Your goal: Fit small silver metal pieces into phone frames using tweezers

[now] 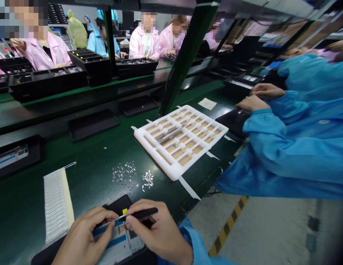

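Observation:
My right hand (157,228) grips black tweezers (143,213) whose tip points left. Thumb and fingertips of my left hand (88,233) are pinched together at that tip; whatever lies between them is too small and hidden to name. Beneath both hands, a phone-like panel (123,244) with blue strips and an orange patch sits in a black tray (120,202). A yellow tab (125,211) shows at the tray's far side. Left of my hands lies a sheet of narrow white strips (55,206). Just beyond them are small shiny metal pieces (124,173) in two loose groups.
A white slotted frame (185,171), taped down, holds another pair of tweezers (171,133). Black trays (94,124) lie farther back. A co-worker's blue sleeve (270,125) and hands work at the right. A green post (185,55) rises from the bench.

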Available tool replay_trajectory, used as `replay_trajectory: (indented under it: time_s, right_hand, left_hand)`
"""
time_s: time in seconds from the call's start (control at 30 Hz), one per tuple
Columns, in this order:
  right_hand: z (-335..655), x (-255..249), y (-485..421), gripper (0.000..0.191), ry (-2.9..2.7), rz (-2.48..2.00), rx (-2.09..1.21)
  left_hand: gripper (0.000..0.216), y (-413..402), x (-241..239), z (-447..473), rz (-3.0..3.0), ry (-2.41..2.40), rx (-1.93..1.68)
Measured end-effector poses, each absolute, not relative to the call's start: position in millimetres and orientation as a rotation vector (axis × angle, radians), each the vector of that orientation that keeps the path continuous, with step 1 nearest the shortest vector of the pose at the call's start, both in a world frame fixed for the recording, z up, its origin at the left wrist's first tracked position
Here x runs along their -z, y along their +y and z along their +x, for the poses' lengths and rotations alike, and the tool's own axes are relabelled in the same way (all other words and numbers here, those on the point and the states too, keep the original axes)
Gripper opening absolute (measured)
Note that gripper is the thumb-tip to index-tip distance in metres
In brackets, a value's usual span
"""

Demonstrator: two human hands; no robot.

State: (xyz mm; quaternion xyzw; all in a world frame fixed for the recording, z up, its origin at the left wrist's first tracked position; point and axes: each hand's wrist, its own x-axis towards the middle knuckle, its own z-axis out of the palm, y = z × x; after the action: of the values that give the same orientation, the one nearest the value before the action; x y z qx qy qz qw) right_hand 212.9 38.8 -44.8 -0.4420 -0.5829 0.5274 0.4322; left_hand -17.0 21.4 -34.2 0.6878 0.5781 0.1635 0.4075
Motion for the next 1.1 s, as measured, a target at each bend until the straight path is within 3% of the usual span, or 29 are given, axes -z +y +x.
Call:
replay_trajectory:
  time_s: [0.2,0.53,1.1]
  right_hand:
    - [212,43,37,0.009,-1.459,-1.072,-1.243]
    - [215,42,33,0.012,-1.526,-0.956,-1.108]
    - [215,57,22,0.026,-1.686,-0.801,-0.965]
  left_hand:
    - [0.024,19,36,-7,1.703,1.525,-0.572]
    - [0.027,18,31,-2,1.642,1.574,-0.567]
    - [0.024,25,30,-7,1.681,1.567,-0.317]
